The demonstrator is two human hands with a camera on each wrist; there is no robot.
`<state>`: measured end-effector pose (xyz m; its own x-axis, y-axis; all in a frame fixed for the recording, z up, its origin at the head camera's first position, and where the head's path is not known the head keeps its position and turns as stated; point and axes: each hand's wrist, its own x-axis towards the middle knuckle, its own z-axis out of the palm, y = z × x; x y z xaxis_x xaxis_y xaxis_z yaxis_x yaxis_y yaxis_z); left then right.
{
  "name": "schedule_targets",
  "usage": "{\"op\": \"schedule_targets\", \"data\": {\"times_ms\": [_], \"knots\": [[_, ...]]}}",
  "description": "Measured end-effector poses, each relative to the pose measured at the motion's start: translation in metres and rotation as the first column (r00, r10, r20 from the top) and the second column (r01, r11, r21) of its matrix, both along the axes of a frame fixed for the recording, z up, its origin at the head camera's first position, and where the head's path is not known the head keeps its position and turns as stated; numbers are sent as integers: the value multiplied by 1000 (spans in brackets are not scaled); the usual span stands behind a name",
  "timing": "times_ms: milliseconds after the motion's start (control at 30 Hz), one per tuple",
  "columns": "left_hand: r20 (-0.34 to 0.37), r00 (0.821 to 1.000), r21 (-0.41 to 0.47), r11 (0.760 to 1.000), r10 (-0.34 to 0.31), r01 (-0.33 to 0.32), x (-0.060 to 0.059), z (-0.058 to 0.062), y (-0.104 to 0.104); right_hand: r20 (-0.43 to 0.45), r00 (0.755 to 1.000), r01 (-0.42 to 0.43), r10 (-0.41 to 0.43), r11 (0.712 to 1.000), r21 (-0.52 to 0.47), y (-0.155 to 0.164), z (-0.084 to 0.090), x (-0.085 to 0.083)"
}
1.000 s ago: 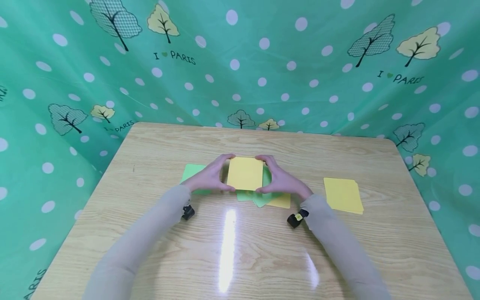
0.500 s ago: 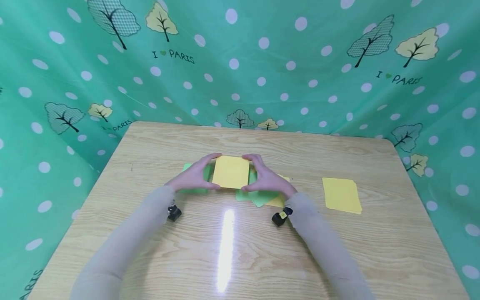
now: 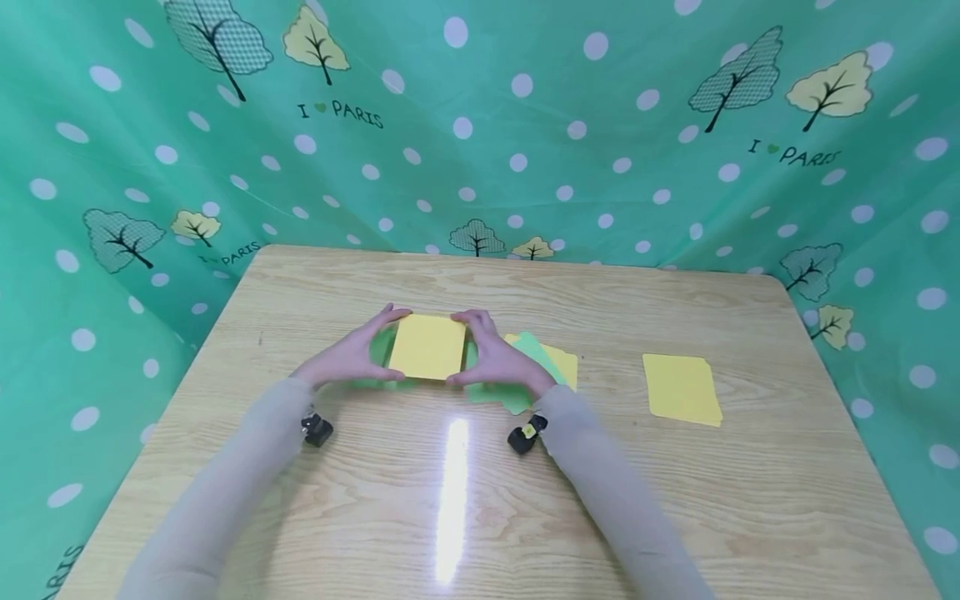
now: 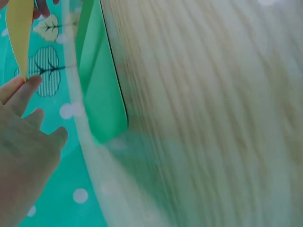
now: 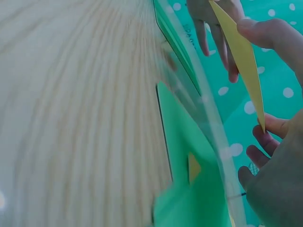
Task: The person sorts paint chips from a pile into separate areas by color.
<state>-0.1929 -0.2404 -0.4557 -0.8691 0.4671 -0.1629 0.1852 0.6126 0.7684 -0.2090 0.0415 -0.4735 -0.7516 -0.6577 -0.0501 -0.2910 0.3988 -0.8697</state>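
Observation:
A yellow card (image 3: 427, 347) hangs a little above the wooden table (image 3: 480, 500), held by its two side edges. My left hand (image 3: 347, 354) grips its left edge and my right hand (image 3: 496, 360) grips its right edge, fingers curled over the far corners. The right wrist view shows the yellow card (image 5: 241, 56) edge-on between thumb and fingers; in the left wrist view the yellow card (image 4: 20, 35) is only a sliver. Beneath it a green card (image 3: 378, 354) lies flat on the table. To the right lies a loose pile of green and yellow cards (image 3: 543, 367).
A single yellow card (image 3: 681, 389) lies alone at the right of the table. Green dotted cloth (image 3: 480, 125) with tree prints hangs behind and along both sides. Light glares off the tabletop (image 3: 452, 492) near me.
Both hands have carried the yellow card to the left, off the mixed pile and over the green card on the left. The pile on the right now shows more.

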Motion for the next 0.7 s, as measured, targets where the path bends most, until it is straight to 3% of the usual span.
{"op": "schedule_targets", "data": {"times_ms": [400,700], "knots": [[20,999,-28,999,36,-35,8,-6,-14,-13,1000,-25,25,1000,15,-14,-2,3],[-48,999,-2,1000,-8,8,1,-6,7,-38,999,-1,3,998,64,7,7,3]]}}
